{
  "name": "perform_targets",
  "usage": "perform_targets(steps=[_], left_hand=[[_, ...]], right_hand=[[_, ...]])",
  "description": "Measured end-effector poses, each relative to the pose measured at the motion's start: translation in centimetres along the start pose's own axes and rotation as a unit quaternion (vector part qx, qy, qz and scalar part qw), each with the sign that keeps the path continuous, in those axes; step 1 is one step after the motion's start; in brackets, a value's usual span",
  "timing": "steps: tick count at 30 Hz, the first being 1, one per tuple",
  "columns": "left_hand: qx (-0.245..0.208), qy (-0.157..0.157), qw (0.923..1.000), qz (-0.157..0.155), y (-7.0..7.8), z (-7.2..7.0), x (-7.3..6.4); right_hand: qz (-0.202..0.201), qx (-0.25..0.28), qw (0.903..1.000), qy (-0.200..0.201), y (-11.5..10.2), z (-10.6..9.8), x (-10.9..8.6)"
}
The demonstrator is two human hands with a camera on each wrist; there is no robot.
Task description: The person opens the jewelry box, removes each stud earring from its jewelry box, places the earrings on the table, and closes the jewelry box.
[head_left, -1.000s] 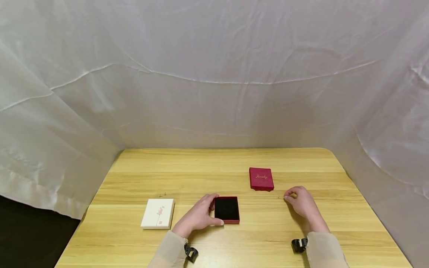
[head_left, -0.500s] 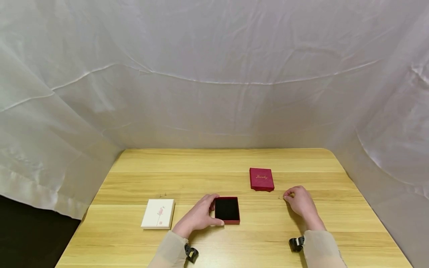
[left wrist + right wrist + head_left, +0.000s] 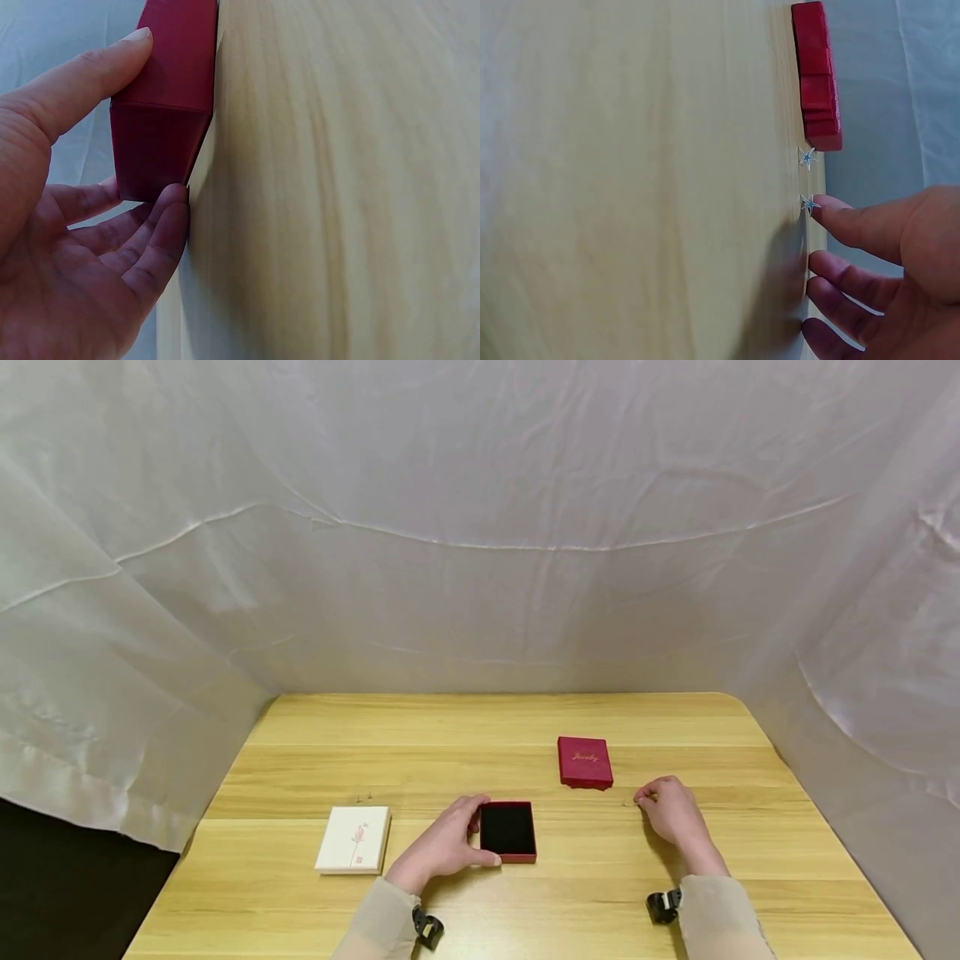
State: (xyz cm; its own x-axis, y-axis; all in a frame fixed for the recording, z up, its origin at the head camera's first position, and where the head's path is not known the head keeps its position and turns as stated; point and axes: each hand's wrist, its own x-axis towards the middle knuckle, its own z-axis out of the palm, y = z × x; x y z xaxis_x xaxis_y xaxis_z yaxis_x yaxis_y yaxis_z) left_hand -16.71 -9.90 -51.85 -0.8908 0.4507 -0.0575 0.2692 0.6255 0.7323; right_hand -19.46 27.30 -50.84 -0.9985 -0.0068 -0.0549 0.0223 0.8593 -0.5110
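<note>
My left hand grips the left side of an open red jewelry box base with a black pad inside. In the left wrist view, the thumb lies along one wall of the red box and the fingertips reach its corner. To the right, my right hand pinches a small star-shaped earring between thumb and forefinger, low at the tabletop. A second star earring stands just beyond it, near the red box lid.
The red lid marked "Jewelry" lies behind, between the hands. At left is a white box with a pink flower print, and tiny earring-like pieces sit behind it. A pale curtain surrounds the wooden table.
My right hand and forearm have shifted very slightly left. My left hand and the red box base have stayed in place.
</note>
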Motion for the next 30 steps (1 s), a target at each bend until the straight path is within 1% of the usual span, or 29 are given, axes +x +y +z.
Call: perform_targets(steps=[14, 21, 30], left_hand=[[0.002, 0.0, 1.0, 0.001, 0.06, -0.11, -0.08], [0.0, 0.002, 1.0, 0.002, 0.1, -0.15, -0.09], [-0.003, 0.001, 1.0, 0.002, 0.17, -0.18, -0.17]], right_hand=[[-0.016, 0.001, 0.9999, -0.007, 0.31, -0.21, 0.02], [-0.032, 0.008, 0.9995, -0.004, 0.4, -0.35, 0.03], [-0.017, 0.037, 0.999, -0.018, 0.27, -0.7, 0.08]])
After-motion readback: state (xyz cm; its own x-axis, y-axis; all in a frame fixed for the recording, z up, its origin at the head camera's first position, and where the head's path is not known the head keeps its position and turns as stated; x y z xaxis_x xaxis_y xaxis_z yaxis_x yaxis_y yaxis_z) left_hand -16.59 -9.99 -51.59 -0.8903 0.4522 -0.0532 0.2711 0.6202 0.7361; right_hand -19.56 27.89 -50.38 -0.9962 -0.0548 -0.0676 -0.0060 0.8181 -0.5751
